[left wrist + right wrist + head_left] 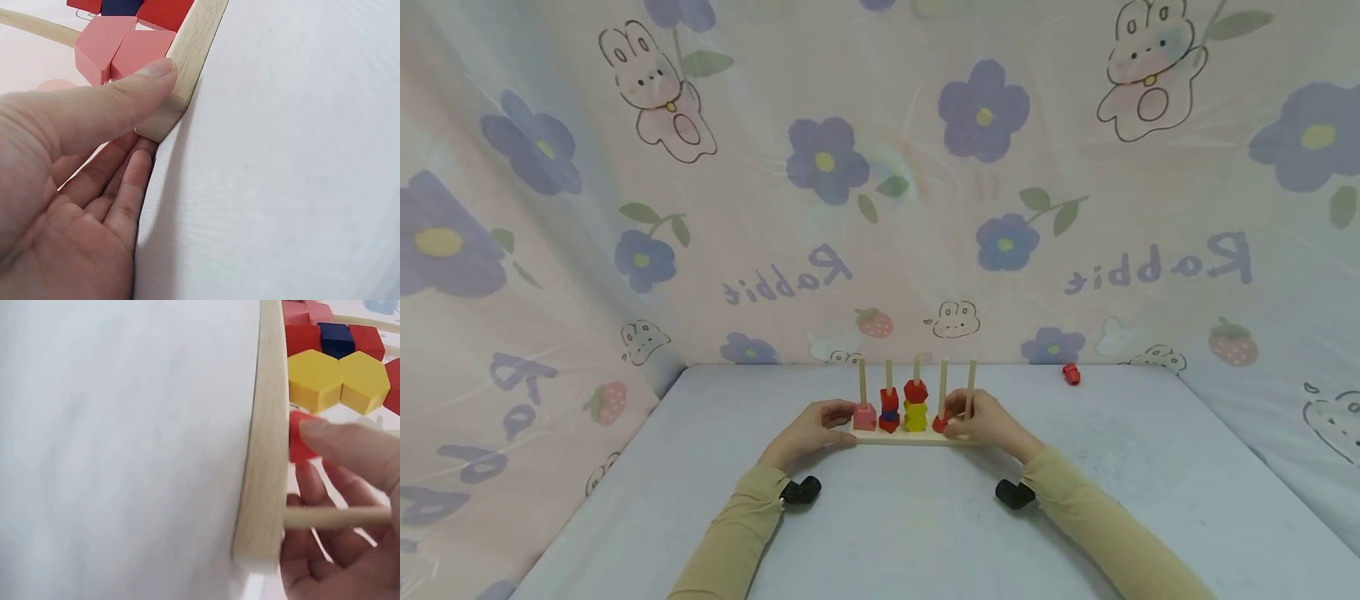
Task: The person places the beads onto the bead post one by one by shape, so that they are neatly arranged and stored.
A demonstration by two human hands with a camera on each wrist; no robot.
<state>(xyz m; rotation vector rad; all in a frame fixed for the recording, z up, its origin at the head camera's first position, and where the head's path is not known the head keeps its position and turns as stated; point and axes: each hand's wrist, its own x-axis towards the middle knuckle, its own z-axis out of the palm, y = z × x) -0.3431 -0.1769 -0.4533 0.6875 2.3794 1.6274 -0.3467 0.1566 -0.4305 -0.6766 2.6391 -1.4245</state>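
Observation:
A wooden peg stand (898, 441) with several upright pegs stands on the table. My left hand (805, 435) grips its left end, the thumb (140, 84) on the front edge and the other fingers behind. My right hand (996, 423) pinches a red bead (299, 440) at the foot of the fourth peg, with the fifth peg (337, 517) between the hand and the base end. Pink beads (864, 418) sit on the first peg. Red and dark blue beads (889, 408) fill the second. On the third, a red bead (915, 390) tops yellow beads (915, 416).
A small red piece (1071, 374) lies at the back right of the white table (925, 533). Behind the table hangs a printed cloth (910, 225) with rabbits and flowers. Black wrist devices (1015, 495) are worn below both hands.

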